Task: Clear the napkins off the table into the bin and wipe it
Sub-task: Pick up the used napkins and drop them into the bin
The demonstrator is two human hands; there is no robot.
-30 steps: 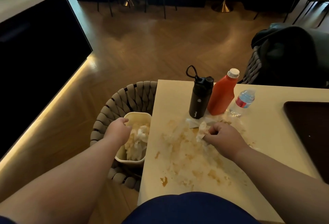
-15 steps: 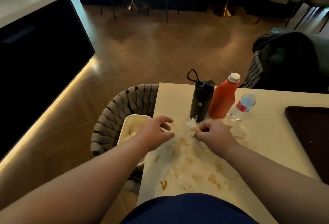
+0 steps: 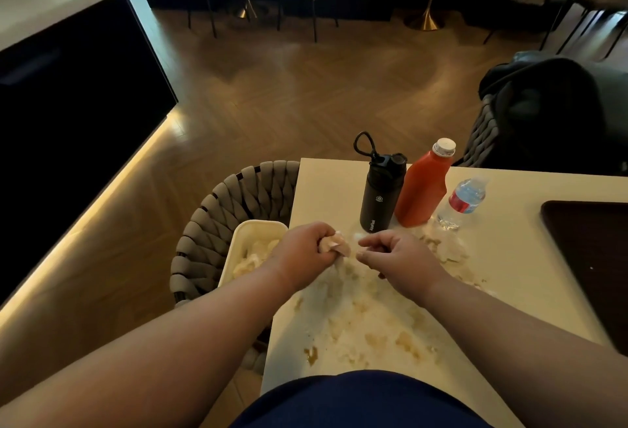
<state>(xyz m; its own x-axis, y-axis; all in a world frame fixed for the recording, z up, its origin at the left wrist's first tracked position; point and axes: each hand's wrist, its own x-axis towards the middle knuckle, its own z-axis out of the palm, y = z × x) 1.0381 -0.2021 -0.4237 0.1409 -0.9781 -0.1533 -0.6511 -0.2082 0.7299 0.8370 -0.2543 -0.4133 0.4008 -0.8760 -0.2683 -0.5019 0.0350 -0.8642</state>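
Left hand (image 3: pixel 304 252) now tight around a crumpled napkin (image 3: pixel 334 246), empty 0.5 s ago; right hand (image 3: pixel 399 257) curled alongside, grip unclear.

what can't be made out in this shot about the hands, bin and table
Head view: whether the right hand pinches a napkin scrap; its curled fingers hide the tips.
How full the bin is; the left hand, gripping a crumpled napkin, and its forearm cover the near part.
Dark tray: cut off by the right edge.
Label on the black bottle: too small to read.
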